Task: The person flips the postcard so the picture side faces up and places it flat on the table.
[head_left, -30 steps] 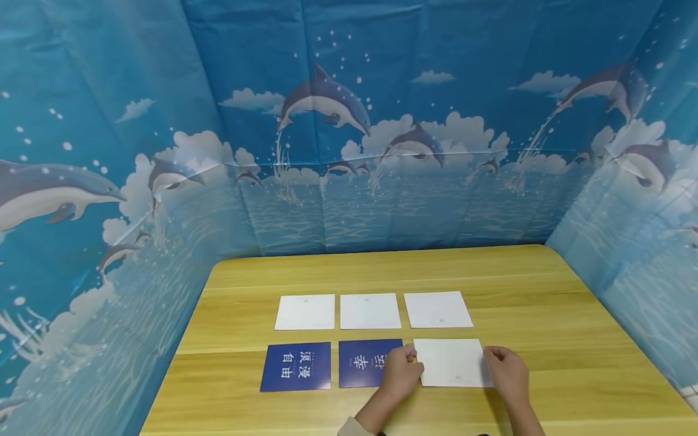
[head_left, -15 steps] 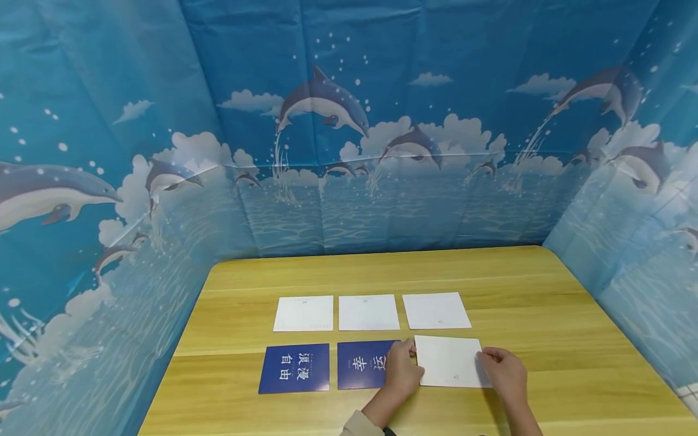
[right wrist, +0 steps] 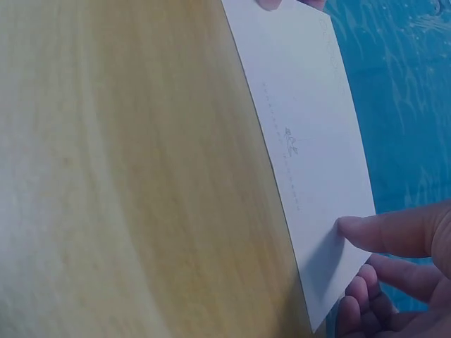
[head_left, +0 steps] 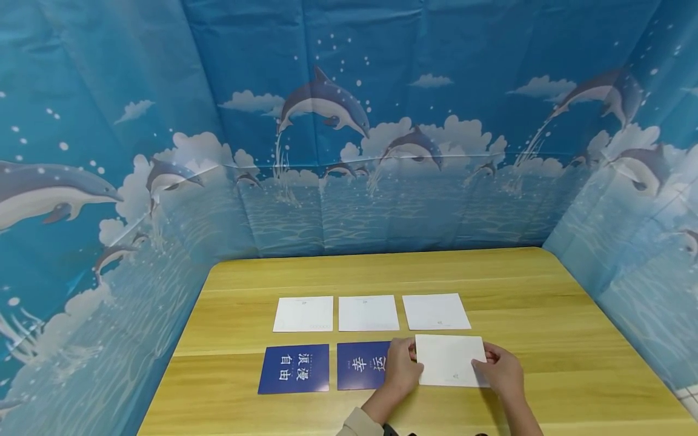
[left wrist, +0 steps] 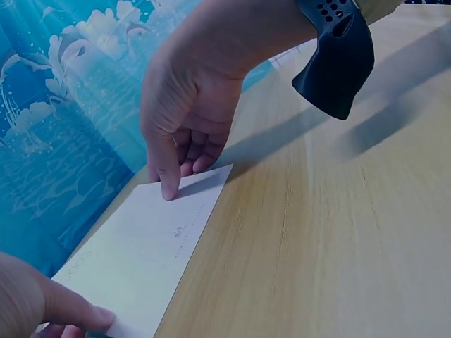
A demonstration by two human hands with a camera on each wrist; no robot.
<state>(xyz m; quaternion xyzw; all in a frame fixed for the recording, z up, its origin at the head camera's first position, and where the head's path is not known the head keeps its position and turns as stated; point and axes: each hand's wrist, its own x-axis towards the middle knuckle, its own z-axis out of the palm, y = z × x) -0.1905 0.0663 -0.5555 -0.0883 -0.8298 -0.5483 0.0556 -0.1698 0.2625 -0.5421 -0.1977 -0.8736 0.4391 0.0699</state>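
Note:
A white card [head_left: 449, 360] with a small printed mark lies between my two hands at the front right of the table. My left hand [head_left: 402, 368] pinches its left edge, thumb on top and fingers at the edge or beneath. The right hand [head_left: 503, 370] pinches the card's right edge, its thumb [right wrist: 366, 232] on the white face in the right wrist view. Beside the left hand is a blue card [head_left: 360, 365] with white characters, its right part covered by that hand. Another blue card [head_left: 294, 369] lies farther left.
Behind, three white cards form a row: a left one [head_left: 303, 313], a middle one [head_left: 368, 312] and a right one [head_left: 436, 311]. They lie flat on the yellow wood-grain table [head_left: 229, 315]. A dolphin-patterned curtain [head_left: 349, 206] hangs around the back and sides.
My right hand has shifted slightly left, and its thumb now lies farther in on the white card. The card's far edge has risen slightly in view. The left hand keeps its grip.

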